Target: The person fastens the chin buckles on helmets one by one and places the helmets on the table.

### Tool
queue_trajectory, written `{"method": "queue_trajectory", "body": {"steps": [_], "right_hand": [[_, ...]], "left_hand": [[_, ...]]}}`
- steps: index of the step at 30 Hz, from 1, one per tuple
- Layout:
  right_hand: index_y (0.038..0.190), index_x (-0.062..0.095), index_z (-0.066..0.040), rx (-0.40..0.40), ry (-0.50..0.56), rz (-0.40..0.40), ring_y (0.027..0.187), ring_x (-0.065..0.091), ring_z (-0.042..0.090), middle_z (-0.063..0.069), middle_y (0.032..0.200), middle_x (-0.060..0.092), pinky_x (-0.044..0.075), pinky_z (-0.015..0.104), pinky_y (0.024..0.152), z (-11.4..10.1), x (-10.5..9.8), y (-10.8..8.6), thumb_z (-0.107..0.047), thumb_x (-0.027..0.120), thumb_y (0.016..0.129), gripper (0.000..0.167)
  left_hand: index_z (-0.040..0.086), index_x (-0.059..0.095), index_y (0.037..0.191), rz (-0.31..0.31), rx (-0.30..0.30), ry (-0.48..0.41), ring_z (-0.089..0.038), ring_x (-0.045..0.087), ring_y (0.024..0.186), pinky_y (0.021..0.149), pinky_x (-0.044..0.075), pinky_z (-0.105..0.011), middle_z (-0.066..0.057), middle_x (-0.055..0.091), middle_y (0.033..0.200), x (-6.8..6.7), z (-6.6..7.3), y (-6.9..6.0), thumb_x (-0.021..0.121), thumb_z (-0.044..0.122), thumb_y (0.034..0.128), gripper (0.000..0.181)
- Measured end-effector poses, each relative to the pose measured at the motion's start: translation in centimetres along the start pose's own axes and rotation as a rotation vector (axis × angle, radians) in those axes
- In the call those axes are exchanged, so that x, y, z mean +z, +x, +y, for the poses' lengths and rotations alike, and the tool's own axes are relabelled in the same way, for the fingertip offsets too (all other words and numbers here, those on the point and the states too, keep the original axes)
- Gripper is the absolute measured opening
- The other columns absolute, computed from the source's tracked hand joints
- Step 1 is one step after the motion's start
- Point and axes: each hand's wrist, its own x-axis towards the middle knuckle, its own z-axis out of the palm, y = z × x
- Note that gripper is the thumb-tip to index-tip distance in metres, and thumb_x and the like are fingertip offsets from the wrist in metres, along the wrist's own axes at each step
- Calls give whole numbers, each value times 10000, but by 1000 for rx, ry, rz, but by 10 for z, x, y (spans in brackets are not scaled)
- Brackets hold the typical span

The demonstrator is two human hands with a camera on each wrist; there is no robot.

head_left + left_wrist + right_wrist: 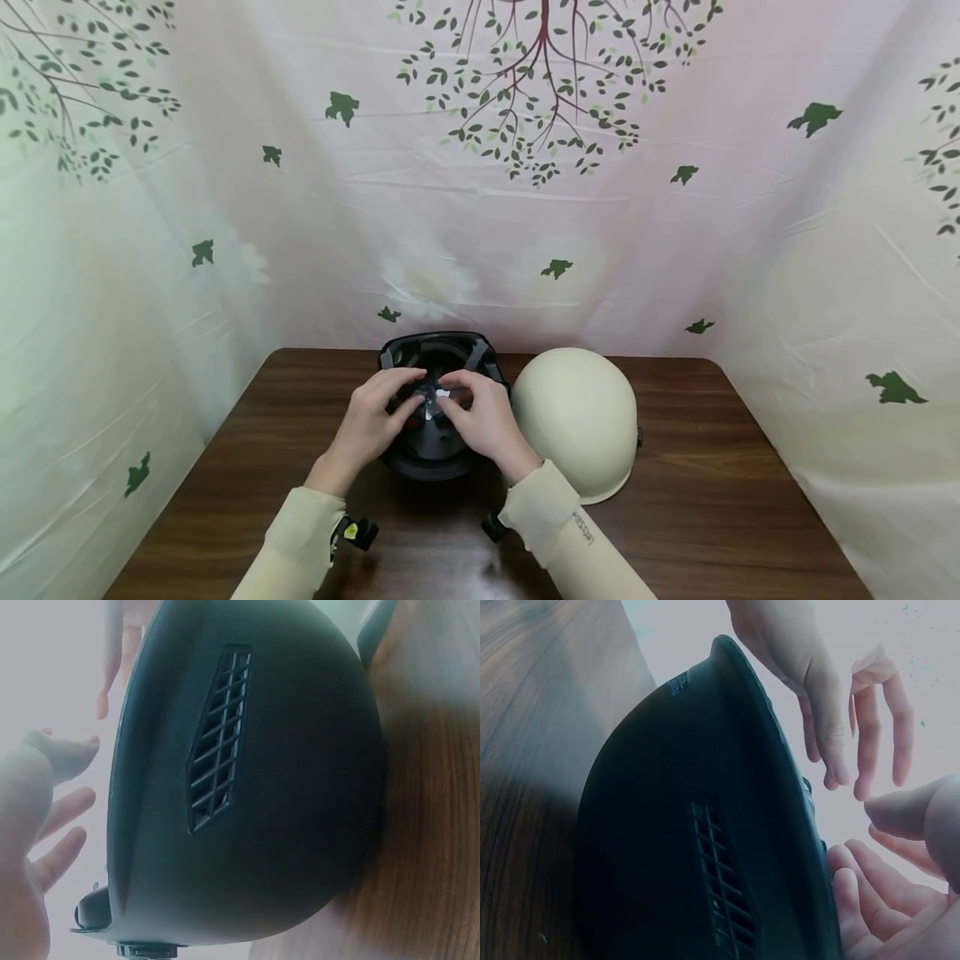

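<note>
The black helmet lies upside down on the brown wooden table, its hollow side facing up. Both hands of the person are above this opening, near the middle, inside the outline of the rim as the head view shows it. The left hand is on the left side, relaxed, with thumb and forefinger bent but clearly apart; nothing is seen in its grasp. The right hand comes from the opposite side, its thumb and forefinger near to each other beside a small white piece. Whether they pinch this piece, one cannot tell. Close beside the black helmet, near the right forearm, a cream helmet rests with its dome upward.
</note>
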Motion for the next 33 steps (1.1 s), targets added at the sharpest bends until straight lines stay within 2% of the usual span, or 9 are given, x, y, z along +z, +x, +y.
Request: {"method": "queue_trajectory", "body": {"steps": [3, 9, 14, 17, 21, 25, 29, 33], "right_hand": [[1220, 747, -145, -19, -19, 27, 946, 722, 135, 39, 1175, 761, 603, 335, 840, 1, -3, 0, -154, 745, 989, 231], [1190, 765, -115, -61, -36, 112, 975, 708, 172, 24, 1136, 754, 607, 320, 811, 6, -13, -3, -136, 762, 971, 220], [1149, 780, -98, -102, -47, 172, 1009, 698, 270, 50, 1126, 752, 599, 401, 838, 10, -21, -6, -117, 765, 962, 189], [1124, 790, -103, -132, -95, 211, 1064, 684, 290, 52, 1130, 757, 570, 461, 906, 13, -25, -8, -103, 772, 949, 176], [1103, 794, -99, -130, -135, 252, 1129, 670, 300, 72, 1169, 747, 527, 504, 991, 17, -28, -12, -75, 792, 921, 183], [1103, 794, -83, -103, -134, 261, 1188, 637, 360, 113, 1252, 719, 495, 547, 1026, 21, -30, -16, -64, 794, 913, 190], [1132, 786, -73, -81, -130, 255, 1234, 609, 386, 140, 1311, 699, 484, 570, 1037, 25, -31, -18, -66, 781, 926, 206], [1194, 765, -74, -54, -119, 240, 1278, 615, 355, 154, 1347, 688, 492, 548, 1068, 31, -32, -20, -55, 779, 931, 265]], "left_hand": [[64, 724, 1273, 11, -8, 15, -258, 680, 1156, 1016, 529, -326, -81, 733, 1251, -1, 1, -1, 852, 20, 865, 430], [96, 729, 1274, 47, -29, 47, -267, 670, 1123, 963, 536, -391, -74, 738, 1240, -3, -1, -7, 861, 29, 852, 447], [89, 727, 1273, 70, -56, 56, -295, 647, 1142, 977, 512, -423, -87, 736, 1243, -4, -5, -13, 860, 21, 846, 453], [54, 727, 1257, 90, -73, 63, -329, 622, 1161, 982, 495, -458, -137, 721, 1243, -5, -8, -19, 864, 8, 830, 450], [33, 723, 1256, 111, -112, 84, -342, 598, 1158, 961, 485, -479, -164, 703, 1247, -6, -11, -27, 863, 28, 835, 444], [34, 725, 1258, 119, -162, 88, -337, 590, 1147, 944, 472, -479, -150, 698, 1258, -8, -12, -34, 859, 51, 844, 436], [23, 731, 1240, 119, -184, 92, -339, 589, 1129, 913, 469, -461, -176, 676, 1267, -10, -15, -40, 863, 57, 846, 417], [25, 738, 1219, 125, -199, 91, -311, 599, 1093, 850, 461, -316, -183, 662, 1258, -12, -19, -45, 865, 42, 843, 397]]}}
